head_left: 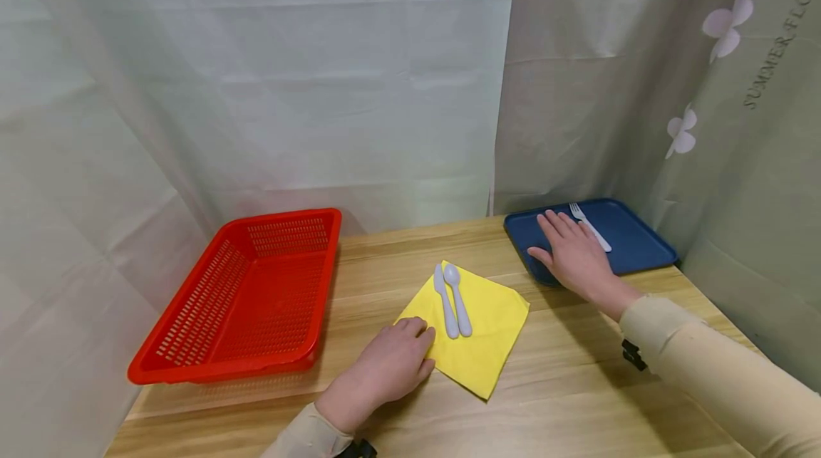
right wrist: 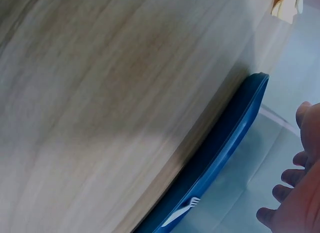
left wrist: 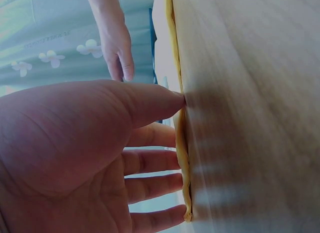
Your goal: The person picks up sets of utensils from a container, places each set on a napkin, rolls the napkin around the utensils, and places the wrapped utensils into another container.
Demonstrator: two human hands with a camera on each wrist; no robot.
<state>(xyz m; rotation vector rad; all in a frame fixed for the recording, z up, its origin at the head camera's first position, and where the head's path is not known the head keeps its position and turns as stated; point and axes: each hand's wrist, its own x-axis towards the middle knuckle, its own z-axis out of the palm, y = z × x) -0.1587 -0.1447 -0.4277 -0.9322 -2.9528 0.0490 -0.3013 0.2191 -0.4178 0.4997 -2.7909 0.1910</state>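
A yellow napkin (head_left: 482, 330) lies flat and askew on the table. Side by side on it are a pale grey plastic knife (head_left: 447, 305) and a matching spoon (head_left: 459, 301). My left hand (head_left: 394, 358) rests at the napkin's left corner; in the left wrist view its thumb (left wrist: 155, 100) and fingertips touch the napkin edge (left wrist: 183, 158). Over the blue tray (head_left: 631, 233), at its left half, my right hand (head_left: 577, 251) hovers with straight, spread fingers and holds nothing. A pale fork (head_left: 591, 227) lies on the tray beside those fingers.
A red perforated plastic basket (head_left: 266, 308) with nothing in it stands on the left of the wooden table (head_left: 551, 401). Hanging curtains (head_left: 359, 87) close off the back and both sides. The tray sits in the back right corner, near the curtain.
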